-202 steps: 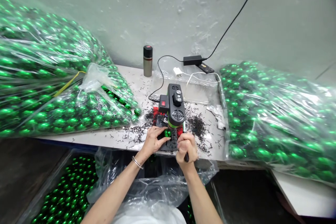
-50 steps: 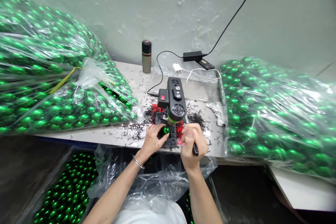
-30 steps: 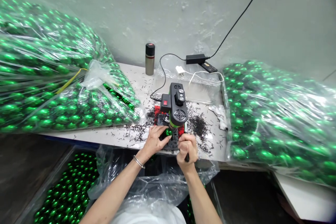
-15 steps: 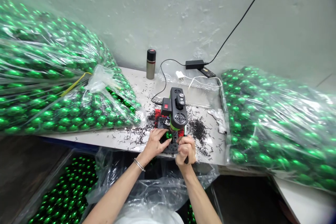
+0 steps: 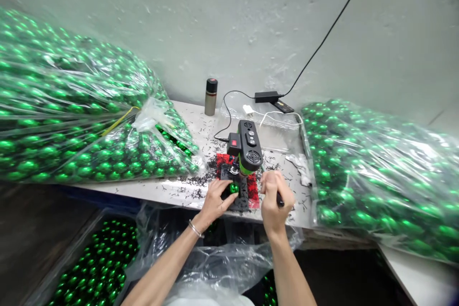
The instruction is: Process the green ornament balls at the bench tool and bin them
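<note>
A small black and green bench machine (image 5: 250, 146) with a lever stands on a black base plate (image 5: 243, 200). Under its head sits a shiny green ball (image 5: 234, 188). My left hand (image 5: 216, 199) pinches this ball from its left and near sides with thumb and fingers. To the right of the machine, my right hand (image 5: 275, 201) is wrapped round a black lever handle (image 5: 280, 200), whose end shows by the fist. Red matting (image 5: 253, 192) lies beneath the base, and short black bits (image 5: 198, 193) are strewn around it.
Large clear bags of green balls flank the table on the left (image 5: 89, 153) and right (image 5: 358, 177). Behind the machine are a bottle (image 5: 211, 97), a power adapter (image 5: 266, 97) and cables. A white cloth (image 5: 301, 168) lies rightward. More green balls (image 5: 98, 263) fill a lined container below.
My right hand has swung rightward, away from the machine, with the lever handle in its grip. My left hand stays at the green ball. The whole view has shifted slightly.
</note>
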A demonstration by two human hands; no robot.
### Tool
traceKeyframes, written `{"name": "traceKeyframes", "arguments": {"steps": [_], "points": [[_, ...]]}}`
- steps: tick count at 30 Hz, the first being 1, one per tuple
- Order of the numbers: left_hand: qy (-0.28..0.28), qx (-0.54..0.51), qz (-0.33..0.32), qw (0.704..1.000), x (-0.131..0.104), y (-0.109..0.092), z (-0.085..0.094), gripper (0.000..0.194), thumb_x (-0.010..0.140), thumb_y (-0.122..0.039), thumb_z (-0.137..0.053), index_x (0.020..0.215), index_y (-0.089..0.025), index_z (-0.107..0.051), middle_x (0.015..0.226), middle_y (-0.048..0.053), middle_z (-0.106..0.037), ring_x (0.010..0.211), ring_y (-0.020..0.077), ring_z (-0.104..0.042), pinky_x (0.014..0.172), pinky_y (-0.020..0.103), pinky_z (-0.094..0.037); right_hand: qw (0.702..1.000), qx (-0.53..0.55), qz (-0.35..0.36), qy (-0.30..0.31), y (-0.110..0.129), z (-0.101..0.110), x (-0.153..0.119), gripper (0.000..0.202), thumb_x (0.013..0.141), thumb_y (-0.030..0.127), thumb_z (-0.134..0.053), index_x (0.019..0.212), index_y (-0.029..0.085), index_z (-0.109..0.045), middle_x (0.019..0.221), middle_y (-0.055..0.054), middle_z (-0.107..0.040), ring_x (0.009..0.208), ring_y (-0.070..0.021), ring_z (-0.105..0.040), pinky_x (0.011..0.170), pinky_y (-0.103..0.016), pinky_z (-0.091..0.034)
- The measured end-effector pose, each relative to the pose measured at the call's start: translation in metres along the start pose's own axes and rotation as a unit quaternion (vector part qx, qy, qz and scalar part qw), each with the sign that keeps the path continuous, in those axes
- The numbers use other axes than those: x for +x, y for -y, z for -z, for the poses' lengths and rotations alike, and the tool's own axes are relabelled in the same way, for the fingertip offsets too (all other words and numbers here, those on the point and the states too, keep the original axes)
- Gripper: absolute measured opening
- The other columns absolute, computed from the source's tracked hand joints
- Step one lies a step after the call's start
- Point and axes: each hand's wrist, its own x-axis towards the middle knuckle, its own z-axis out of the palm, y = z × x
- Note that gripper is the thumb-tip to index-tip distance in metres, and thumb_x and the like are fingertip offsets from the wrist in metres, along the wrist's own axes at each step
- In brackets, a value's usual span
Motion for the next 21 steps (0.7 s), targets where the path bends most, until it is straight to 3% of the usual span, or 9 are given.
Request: {"name": "traceKeyframes", "arguments": {"steps": [2,6,9,12,16,18,21], "points": [[-0.001,0.000,-0.012,1.000,-0.021,-0.006,0.009,0.032,0.090,-0.036,-0.064,0.118,-0.019,-0.066,0.111,0.014,-0.073,0.104,0.0281,-0.067,0.096,0.049,-0.053,1.000,0.002,-0.005,0.005,0.004,0.000,0.002,0.036,0.097,0.018,-0.043,0.062,0.020,-0.042,0.067,0.002,-0.047,0.065,-0.0112,-0.049,0.061,-0.027,-0.038],[0.083,0.009,-0.062,0.995,-0.077,-0.013,0.021,0.042,0.093,-0.036,-0.062,0.133,-0.024,-0.058,0.118,0.013,-0.071,0.108,0.0251,-0.069,0.092,0.037,-0.059,1.000,0.004,0.004,-0.012,-0.004,-0.003,-0.011,0.033,0.097,0.018,-0.045,0.064,0.020,-0.045,0.068,0.001,-0.050,0.064,-0.0123,-0.051,0.061,-0.028,-0.039],[0.074,0.047,-0.087,0.992,-0.092,-0.007,0.027,0.048,0.091,-0.044,-0.062,0.134,-0.024,-0.056,0.117,0.013,-0.071,0.104,0.0258,-0.071,0.087,0.036,-0.061,1.000,0.005,0.003,-0.022,-0.009,-0.005,-0.019,0.031,0.096,0.017,-0.046,0.065,0.020,-0.047,0.070,0.000,-0.052,0.063,-0.0124,-0.051,0.059,-0.028,-0.038],[-0.002,0.099,-0.088,0.991,-0.059,0.010,0.045,0.033,0.098,-0.033,-0.052,0.128,-0.022,-0.060,0.108,0.012,-0.073,0.099,0.0244,-0.071,0.086,0.038,-0.060,1.000,0.009,0.002,-0.030,-0.010,-0.006,-0.020,0.032,0.095,0.016,-0.047,0.064,0.020,-0.047,0.070,0.000,-0.052,0.063,-0.0127,-0.051,0.058,-0.028,-0.038],[-0.110,0.255,-0.003,0.961,0.028,0.045,0.089,0.028,0.098,-0.024,-0.047,0.120,-0.021,-0.065,0.109,0.013,-0.071,0.100,0.0282,-0.065,0.087,0.048,-0.053,1.000,0.008,0.009,-0.029,-0.011,-0.006,-0.020,0.029,0.094,0.014,-0.048,0.066,0.020,-0.049,0.069,0.000,-0.052,0.061,-0.0123,-0.051,0.057,-0.028,-0.039],[-0.076,0.341,0.066,0.935,0.067,0.061,0.110,0.025,0.095,-0.022,-0.050,0.111,-0.017,-0.068,0.107,0.017,-0.070,0.099,0.0317,-0.062,0.087,0.050,-0.048,1.000,0.002,0.012,-0.026,-0.013,-0.006,-0.022,0.027,0.094,0.013,-0.047,0.067,0.020,-0.050,0.070,0.000,-0.052,0.061,-0.0123,-0.051,0.057,-0.028,-0.040],[0.031,0.402,0.139,0.905,0.104,0.078,0.127,0.021,0.091,-0.020,-0.053,0.102,-0.012,-0.069,0.103,0.022,-0.069,0.102,0.0374,-0.059,0.090,0.052,-0.042,0.999,0.002,0.021,-0.024,-0.016,-0.007,-0.025,0.025,0.094,0.012,-0.047,0.071,0.020,-0.051,0.071,0.001,-0.053,0.061,-0.0120,-0.052,0.056,-0.027,-0.041]]}}
